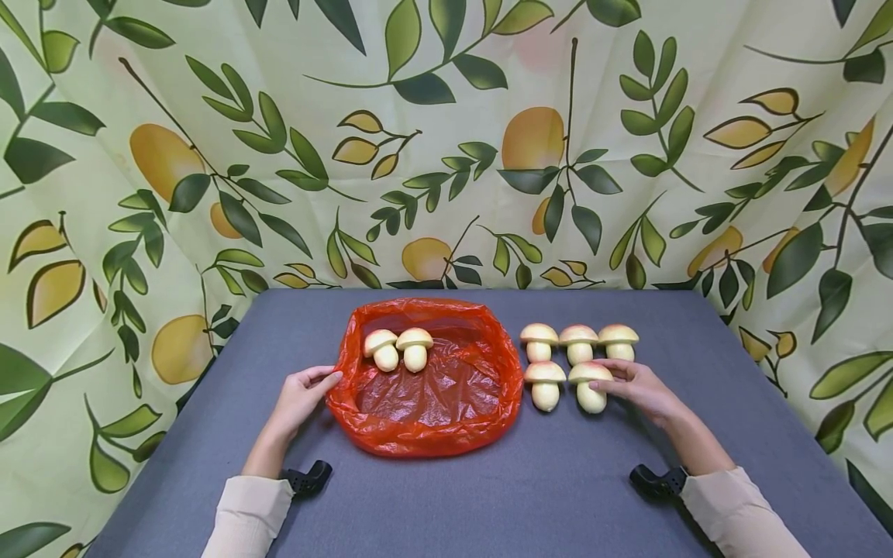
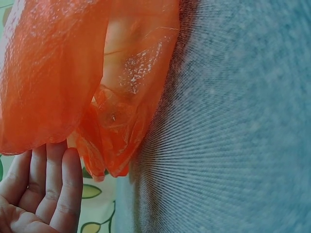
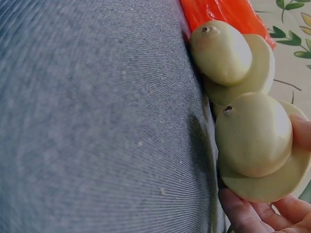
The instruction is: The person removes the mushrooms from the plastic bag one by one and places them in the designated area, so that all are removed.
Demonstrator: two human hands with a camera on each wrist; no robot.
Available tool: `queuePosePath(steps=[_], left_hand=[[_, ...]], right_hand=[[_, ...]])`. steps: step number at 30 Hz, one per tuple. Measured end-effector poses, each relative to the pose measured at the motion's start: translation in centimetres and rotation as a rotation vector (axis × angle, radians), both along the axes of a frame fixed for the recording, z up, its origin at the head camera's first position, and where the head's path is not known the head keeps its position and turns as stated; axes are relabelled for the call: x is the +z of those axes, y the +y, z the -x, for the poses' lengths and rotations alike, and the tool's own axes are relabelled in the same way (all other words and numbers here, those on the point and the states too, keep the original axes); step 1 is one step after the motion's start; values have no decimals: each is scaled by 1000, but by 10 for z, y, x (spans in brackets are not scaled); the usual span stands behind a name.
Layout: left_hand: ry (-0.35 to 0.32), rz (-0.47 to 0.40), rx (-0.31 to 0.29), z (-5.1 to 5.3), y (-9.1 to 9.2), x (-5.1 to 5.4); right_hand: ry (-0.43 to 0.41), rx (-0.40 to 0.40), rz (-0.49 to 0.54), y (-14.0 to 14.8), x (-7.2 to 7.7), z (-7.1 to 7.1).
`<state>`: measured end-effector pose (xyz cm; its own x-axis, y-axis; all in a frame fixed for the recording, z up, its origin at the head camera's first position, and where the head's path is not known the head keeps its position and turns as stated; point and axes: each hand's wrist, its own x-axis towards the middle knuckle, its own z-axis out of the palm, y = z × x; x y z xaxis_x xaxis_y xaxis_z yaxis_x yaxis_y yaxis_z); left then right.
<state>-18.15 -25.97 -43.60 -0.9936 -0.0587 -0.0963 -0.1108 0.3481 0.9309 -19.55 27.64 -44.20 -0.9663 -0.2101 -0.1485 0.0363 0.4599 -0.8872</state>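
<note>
A red plastic bag [image 1: 425, 443] lies with its mouth spread and its rim folded over. Inside, near its back left, sit two toy mushrooms [image 1: 415, 349] with pale stems. My left hand [image 1: 307, 391] holds the bag's left rim; in the left wrist view its fingers [image 2: 65, 191] reach up straight under the orange plastic, and the thumb is hidden. Right of the bag, my right hand [image 1: 638, 387] grips the front right toy mushroom [image 1: 591, 399], the thumb at its stem and fingers at its cap. Whether this mushroom is lifted I cannot tell.
Beside the gripped one stands another mushroom [image 1: 544, 384], with a row of three mushrooms [image 1: 579, 345] behind. All rest on a grey cloth-covered table [image 1: 446, 504]. A leaf-and-fruit patterned curtain [image 1: 446, 155] rises behind the table's far edge.
</note>
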Motion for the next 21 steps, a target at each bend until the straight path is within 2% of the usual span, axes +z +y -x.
queuePosePath(steps=[11, 21], left_hand=[[6, 1, -1, 0, 1, 0], [15, -9, 2, -1, 1, 0]], right_hand=[[-16, -35, -70, -4, 0, -2], [20, -55, -128, -11, 2, -4]])
